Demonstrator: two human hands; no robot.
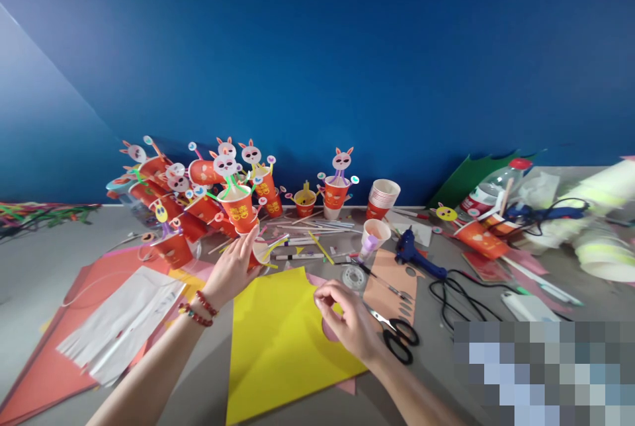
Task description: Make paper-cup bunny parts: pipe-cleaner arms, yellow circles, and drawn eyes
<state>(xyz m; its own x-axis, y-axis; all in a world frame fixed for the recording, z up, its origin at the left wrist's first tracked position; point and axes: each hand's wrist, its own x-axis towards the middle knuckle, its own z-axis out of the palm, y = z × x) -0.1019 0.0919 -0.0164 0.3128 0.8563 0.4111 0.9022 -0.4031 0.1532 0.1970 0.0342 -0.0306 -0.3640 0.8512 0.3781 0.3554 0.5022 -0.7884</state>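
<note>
Hands at the craft table

At nine o'clock lies white fringed paper [119,323]; the left hand [233,267] curls around a tipped red cup [258,253]; the right hand [347,320], fingers pinched, presses the yellow sheet [278,340]; scissors [397,333] lie at its three o'clock.

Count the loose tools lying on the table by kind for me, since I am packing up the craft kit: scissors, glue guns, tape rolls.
Scissors, black-handled, beside the right hand: 1
Glue guns, the blue glue gun right of the yellow paper: 1
Tape rolls, one clear tape roll: 1
Total: 3
</note>
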